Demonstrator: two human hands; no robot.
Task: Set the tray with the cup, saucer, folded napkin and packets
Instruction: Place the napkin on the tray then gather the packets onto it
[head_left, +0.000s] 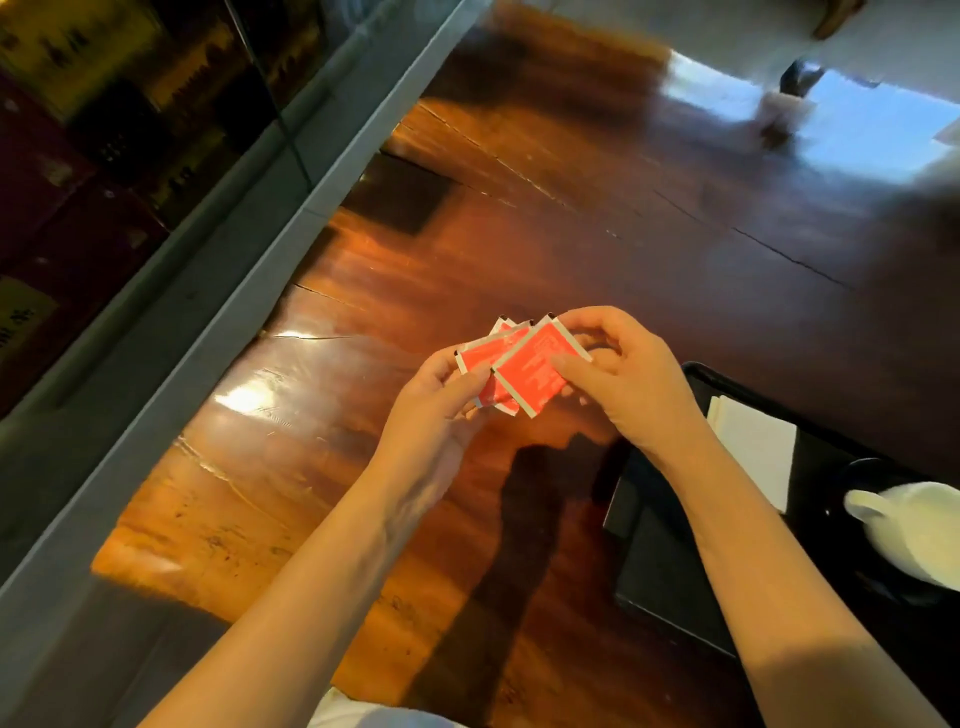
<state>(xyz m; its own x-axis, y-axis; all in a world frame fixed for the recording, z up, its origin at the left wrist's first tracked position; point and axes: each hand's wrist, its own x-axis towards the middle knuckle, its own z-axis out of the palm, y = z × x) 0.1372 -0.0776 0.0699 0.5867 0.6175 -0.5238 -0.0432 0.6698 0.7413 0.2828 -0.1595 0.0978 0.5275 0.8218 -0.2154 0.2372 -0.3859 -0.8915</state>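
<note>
head view: packets (519, 371) fanned, held over desk (467, 234), just left of tray (654, 587)
left hand (441, 395): fingers (467, 382) pinching lower packets
right hand (628, 384): fingers (571, 366) pinching top packet
on tray: napkin (753, 447), cup (924, 530)
step: likely squaring the stack
tip: align edges, light pinch, lay flat on bare tray beside napkin, clear of cup

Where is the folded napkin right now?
In the head view, the folded napkin lies flat on the black tray at the right, between the white cup nearer the person and the right hand holding red packets.
</note>
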